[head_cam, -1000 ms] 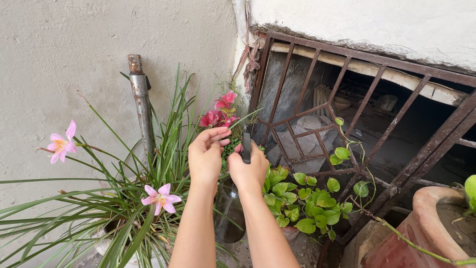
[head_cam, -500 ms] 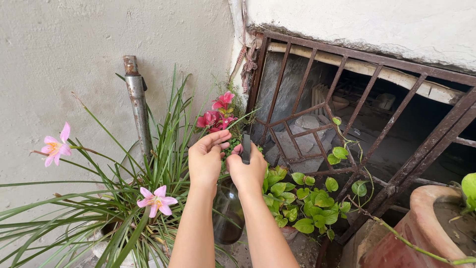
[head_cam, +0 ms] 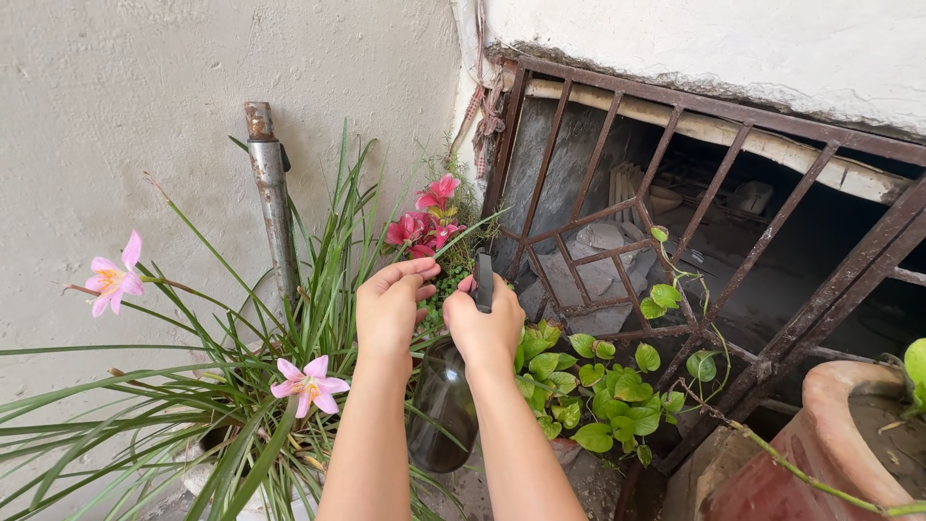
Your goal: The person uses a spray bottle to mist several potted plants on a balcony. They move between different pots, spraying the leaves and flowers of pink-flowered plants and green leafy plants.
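**Hands lifted a little toward the red blooms**

Both hands had risen slightly since a second before and drawn closer to the red flowers, while the plants kept their places.

At the far left, two pale pink lilies showed: one out on a long stalk against the rough plastered wall, the other lower among the long, narrow, strap-like leaves of the same clump. Behind them one rusty metal pipe stood upright against the wall. The left hand was cupped, fingers curled and partly open, holding nothing I could see, just beside small green foliage below the cluster of red flowers. The right hand was closed around the neck of one dark, smooth spray bottle, its black nozzle rising above the knuckles; the bottle hung between the two forearms, whose bulk hid part of it. Right of the wrists, glossy heart-shaped vine leaves climbed a rusted iron grille of crossed bars, with dusty stones behind. At the far right stood one terracotta pot, matte and rounded.
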